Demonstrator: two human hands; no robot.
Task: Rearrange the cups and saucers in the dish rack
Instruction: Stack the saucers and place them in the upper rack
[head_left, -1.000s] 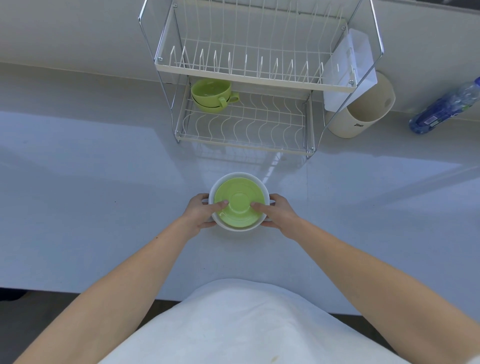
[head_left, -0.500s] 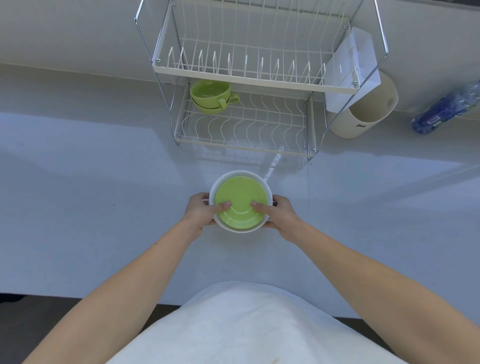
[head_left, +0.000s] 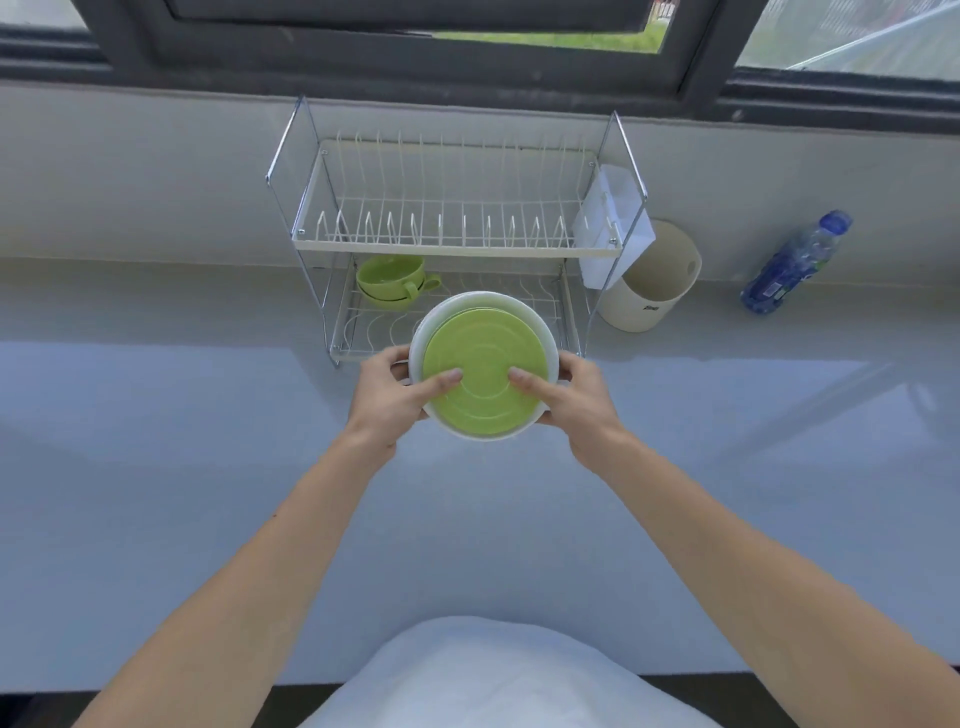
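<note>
Saucers (head_left: 480, 387), green, stacked in a white bowl (head_left: 530, 319), held before the rack (head_left: 457, 244).
We see the left hand (head_left: 387, 400) and right hand (head_left: 579, 402) gripping opposite rims, one fingertip of each pressed on the top saucer; green cups (head_left: 392, 280) sit on the lower shelf, left side.

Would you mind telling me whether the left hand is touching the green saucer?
Touching. The head view shows the left hand with a finger lying flat on the green saucer, which rests in the white bowl.
</note>
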